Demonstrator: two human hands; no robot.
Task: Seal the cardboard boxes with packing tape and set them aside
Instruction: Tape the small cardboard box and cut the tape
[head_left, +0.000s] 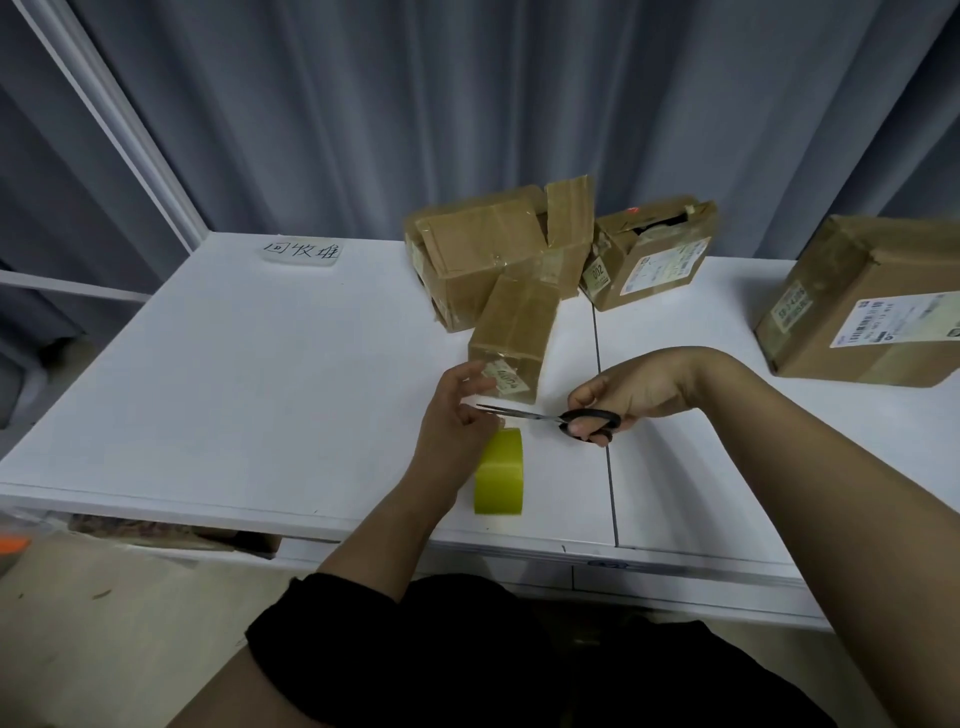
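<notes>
Step in hand looks like cutting the tape, not yet laying it. Your right hand (636, 389) grips the black-handled scissors (550, 415), fingers through the loops, blades nearly together and pointing left at your left hand (454, 415). The left hand's fingers sit half curled right at the blade tips, just above the yellow-green tape roll (500, 478). Can't tell if it's pinching a pulled strand: no strand is visible, and clear film wouldn't show here anyway. The roll is near the front edge of the white tabletop (260, 389), with the hand's heel at or over its top edge. The small box (514, 332) lies just beyond both hands, label end toward you, and already looks taped along its top. A pile of boxes (478, 249) sits behind it, an open-topped box (649, 260) to its right, and a large box (857, 312) well apart at far right. A handwritten label (301, 252) is at the back left. For the next move, keep the strand taut and your fingers clear of the blades, then cut clean. Then put the scissors down before you press tape onto a seam. Main risk, as I see it, is the cut end folding back on itself.
</notes>
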